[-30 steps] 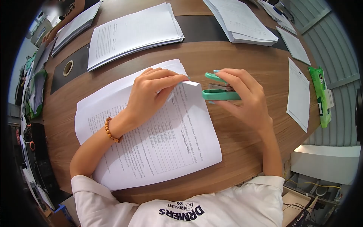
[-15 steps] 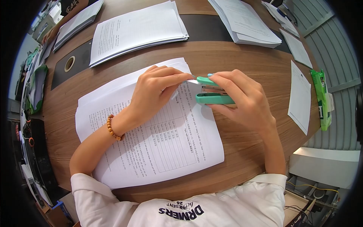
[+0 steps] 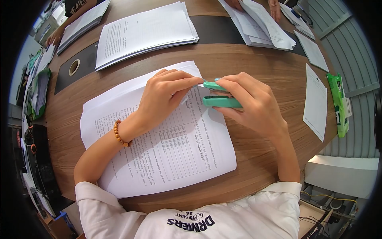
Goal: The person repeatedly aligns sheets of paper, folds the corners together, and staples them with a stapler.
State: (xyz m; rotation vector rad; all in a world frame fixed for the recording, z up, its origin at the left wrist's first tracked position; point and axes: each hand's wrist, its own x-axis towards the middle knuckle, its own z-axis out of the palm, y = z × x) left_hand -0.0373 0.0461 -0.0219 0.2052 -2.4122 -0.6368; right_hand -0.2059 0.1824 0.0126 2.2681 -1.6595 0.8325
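A stack of printed sheets (image 3: 217,149) lies in front of me, turned at an angle, with text and a table on its top page. My left hand (image 3: 161,95) rests over its far part, thumb and fingers pinched on the raised far right corner of some sheets. A green stapler (image 3: 222,102) is in my right hand (image 3: 258,101), fingers on the upper arm and thumb below. Its jaws are apart, right beside the pinched corner. Whether paper lies between the jaws is hard to see.
Across the brown desk (image 3: 262,159) lies a thick paper pile (image 3: 147,34). Another pile (image 3: 254,26) at the far right is under another person's hand (image 3: 274,10). A single sheet (image 3: 315,103) and a green packet (image 3: 338,105) lie along the right edge.
My right hand and the stapler have moved slightly left, closer to the pinched corner. At the far right, another person's hands have appeared and lifted sheets of the pile. My left hand stays put.
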